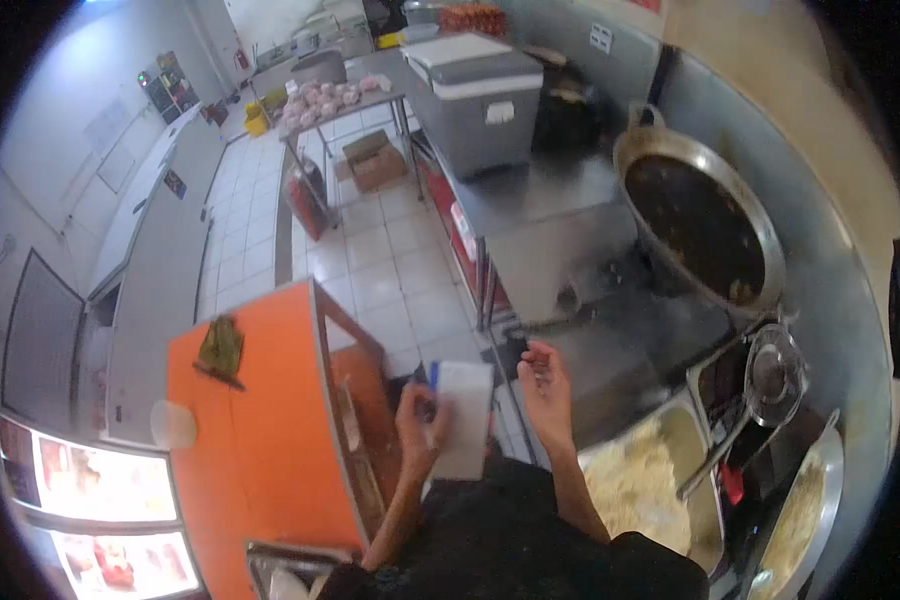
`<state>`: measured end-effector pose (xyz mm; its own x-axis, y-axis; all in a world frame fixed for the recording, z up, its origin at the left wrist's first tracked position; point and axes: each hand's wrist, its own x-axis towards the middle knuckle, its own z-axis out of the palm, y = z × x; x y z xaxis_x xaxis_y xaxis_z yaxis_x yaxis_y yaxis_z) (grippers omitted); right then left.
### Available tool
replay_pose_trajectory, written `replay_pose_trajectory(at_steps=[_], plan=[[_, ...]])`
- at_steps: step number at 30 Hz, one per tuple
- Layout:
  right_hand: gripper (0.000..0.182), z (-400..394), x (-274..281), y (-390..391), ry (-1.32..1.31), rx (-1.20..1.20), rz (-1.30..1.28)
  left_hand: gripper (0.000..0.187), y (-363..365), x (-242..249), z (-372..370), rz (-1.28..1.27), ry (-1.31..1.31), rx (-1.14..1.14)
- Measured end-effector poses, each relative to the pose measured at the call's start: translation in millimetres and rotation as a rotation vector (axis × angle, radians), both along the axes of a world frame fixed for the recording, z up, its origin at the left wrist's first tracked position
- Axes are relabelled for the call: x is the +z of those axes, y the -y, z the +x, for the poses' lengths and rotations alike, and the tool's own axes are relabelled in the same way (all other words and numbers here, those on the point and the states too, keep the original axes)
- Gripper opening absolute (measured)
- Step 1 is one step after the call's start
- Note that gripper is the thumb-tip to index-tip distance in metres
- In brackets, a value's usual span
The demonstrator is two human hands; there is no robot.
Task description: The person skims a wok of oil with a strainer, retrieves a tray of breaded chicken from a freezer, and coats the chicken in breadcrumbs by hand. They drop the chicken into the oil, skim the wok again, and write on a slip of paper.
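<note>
My left hand (420,432) is closed on the left side of a white paper pad (464,420) with a blue strip at its upper left corner. The pad is held upright in front of my dark clothing, and its print, if any, is too blurred to read. To the right of the pad, apart from it, my right hand (547,392) is raised with its fingers curled in. Whether something small sits in those fingers I cannot make out.
At my left stands an orange counter (250,400) with a folded green leaf (220,350). On my right are a deep pan (705,290) of dark oil, a tray of pale flour (635,480) and a wire strainer (775,370). A grey cooler box (480,110) stands ahead.
</note>
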<state>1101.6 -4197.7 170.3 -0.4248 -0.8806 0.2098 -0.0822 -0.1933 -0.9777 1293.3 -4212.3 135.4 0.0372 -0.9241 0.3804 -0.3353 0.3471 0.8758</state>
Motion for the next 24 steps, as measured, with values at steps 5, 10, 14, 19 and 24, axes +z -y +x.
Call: replay_pose_trajectory(at_steps=[5, 10, 14, 19, 24], plan=[[0.018, -18, 24, 122, -0.191, 0.113, 0.004, 0.022, 47, -41, 52, 0.203, -0.252, 0.214], [0.016, -31, 72, 322, -0.522, 0.078, -0.174, 0.021, 192, -80, 108, 0.211, -0.107, 0.302], [0.015, -35, 123, 466, -0.570, -0.032, -0.160, 0.034, 347, -31, 138, 0.183, -0.148, 0.237], [0.014, -96, 175, 578, -0.771, -0.220, -0.152, 0.025, 535, -3, 148, 0.299, -0.196, 0.021], [0.014, -185, 191, 662, -0.794, -0.366, -0.039, 0.023, 704, -14, 142, 0.063, 0.049, -0.095]])
